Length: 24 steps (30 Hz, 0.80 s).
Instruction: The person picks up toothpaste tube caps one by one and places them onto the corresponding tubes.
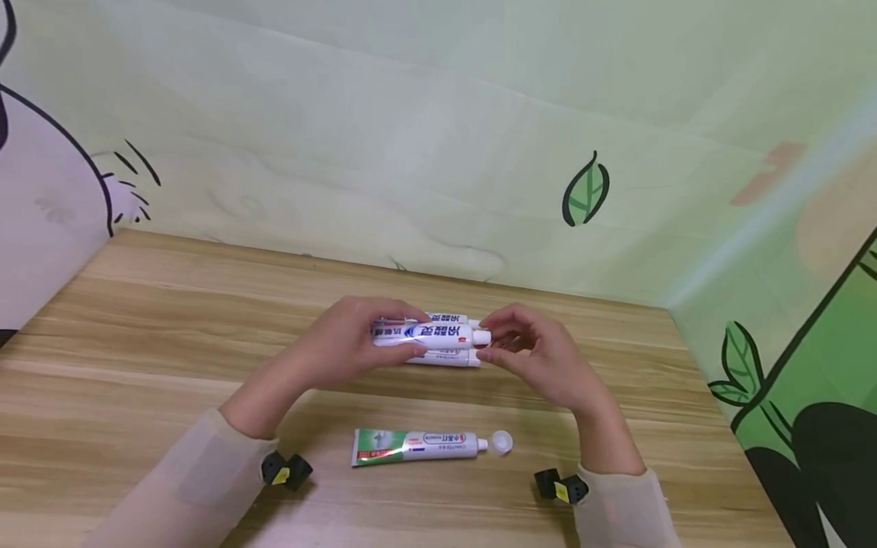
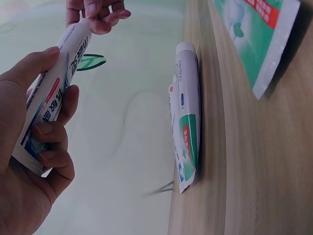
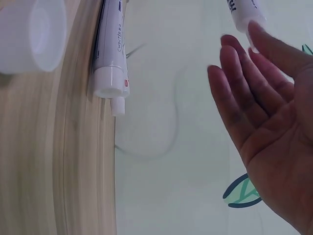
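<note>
My left hand point(image 1: 349, 335) grips a white toothpaste tube point(image 1: 425, 336) with blue lettering, thumb on one side and fingers curled round the other in the left wrist view. The tube is held above the table, its white cap point(image 1: 482, 337) toward the right. My right hand point(image 1: 541, 350) is at that cap, thumb and index finger on it; the right wrist view shows the other fingers extended, the thumb partly hiding the cap. Beneath lie another blue-lettered toothpaste tube point(image 1: 448, 317) and a white-and-green toothpaste tube point(image 2: 188, 107), side by side, both capped.
Nearer the body, a green-and-white toothpaste tube point(image 1: 418, 447) lies with its nozzle bare. A loose white cap point(image 1: 502, 441) sits just right of that nozzle. Behind the wooden table point(image 1: 205, 304) rises a printed backdrop point(image 1: 411, 152).
</note>
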Tool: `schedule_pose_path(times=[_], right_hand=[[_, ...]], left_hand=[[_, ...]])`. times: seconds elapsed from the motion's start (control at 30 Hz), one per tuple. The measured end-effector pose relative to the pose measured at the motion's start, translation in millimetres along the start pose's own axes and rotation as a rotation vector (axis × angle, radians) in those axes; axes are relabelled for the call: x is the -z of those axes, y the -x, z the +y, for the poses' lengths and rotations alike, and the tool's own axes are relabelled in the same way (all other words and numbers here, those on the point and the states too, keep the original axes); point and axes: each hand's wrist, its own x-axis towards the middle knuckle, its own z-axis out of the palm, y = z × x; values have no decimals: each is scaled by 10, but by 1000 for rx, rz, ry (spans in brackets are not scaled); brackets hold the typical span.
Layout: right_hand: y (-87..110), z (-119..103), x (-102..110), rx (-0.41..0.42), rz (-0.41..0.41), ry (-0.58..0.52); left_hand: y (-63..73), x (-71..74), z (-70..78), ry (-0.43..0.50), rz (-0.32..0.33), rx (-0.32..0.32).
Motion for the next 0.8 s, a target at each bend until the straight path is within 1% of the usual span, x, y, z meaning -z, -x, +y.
schedule_pose_path(times=[0.1,0.17,0.3,0.43,0.63,0.8], right_hand=[[-8,-7,-7,13,48,24],[-11,-8,-10,17,65,32],[-10,-1,-10,14,63,22],[-5,4,-9,-8,32,0],[-7,-11,-5,-15,-48,-52],[-3,-15,-16,-18,-97,-56]], left_hand=[[-2,2,0,4,-4,5],[-2,1,2,5,-4,8],[-4,-1,2,8,-5,6],[-2,3,4,7,-5,-1],[-2,-9,5,-2,3,-12],[12,-26,9,-19,9,-38]])
